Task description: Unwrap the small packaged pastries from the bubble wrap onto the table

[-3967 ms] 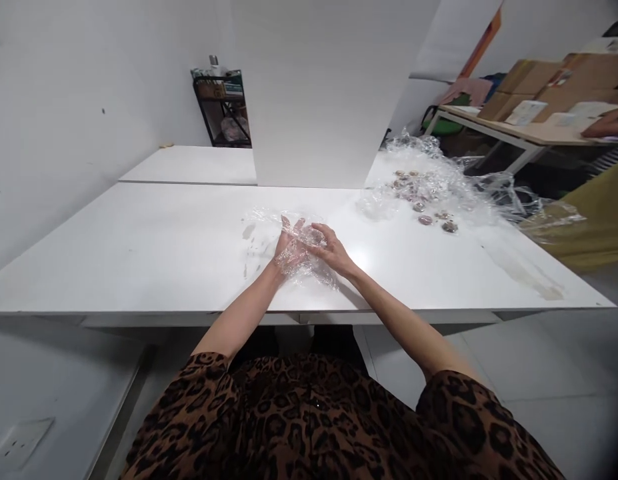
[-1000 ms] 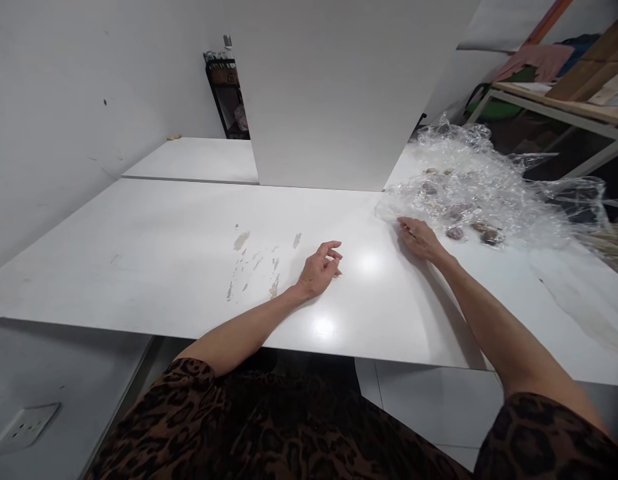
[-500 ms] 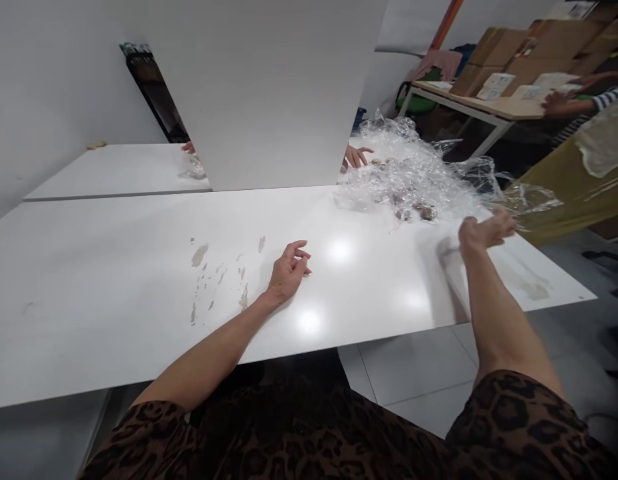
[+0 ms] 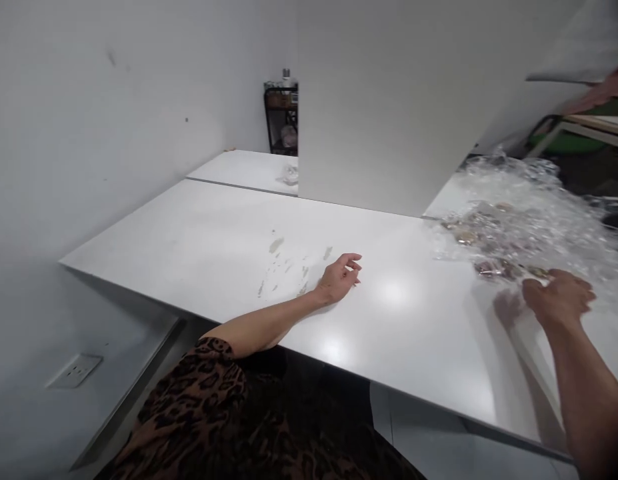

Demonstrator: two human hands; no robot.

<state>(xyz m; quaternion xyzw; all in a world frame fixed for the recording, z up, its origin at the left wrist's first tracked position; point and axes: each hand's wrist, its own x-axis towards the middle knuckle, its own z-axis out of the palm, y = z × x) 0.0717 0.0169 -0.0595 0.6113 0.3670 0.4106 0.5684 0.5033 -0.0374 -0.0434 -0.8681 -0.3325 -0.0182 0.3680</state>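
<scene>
My left hand (image 4: 340,277) rests on the white table (image 4: 199,233), its fingers loosely curled and apart with nothing in them. To the right, my right hand (image 4: 561,295) hovers at the near side of a heap of crinkled clear plastic (image 4: 523,230). Its fingers are parted and slightly blurred, and I see nothing held in them. Small wrapped items (image 4: 496,269), brownish and pinkish, lie at the heap's front edge beside that hand. Their exact kind is too unclear to tell.
A tall white panel (image 4: 389,100) stands along the table's far side. Behind it are a second white tabletop (image 4: 253,168) with a bit of clear plastic and a dark shelf rack (image 4: 269,110). Greyish worn patches (image 4: 276,245) mark the table left of my left hand.
My view has swung left. The right hand has come away from the table's right end to the front of the plastic heap. The left hand stays on the table in much the same pose.
</scene>
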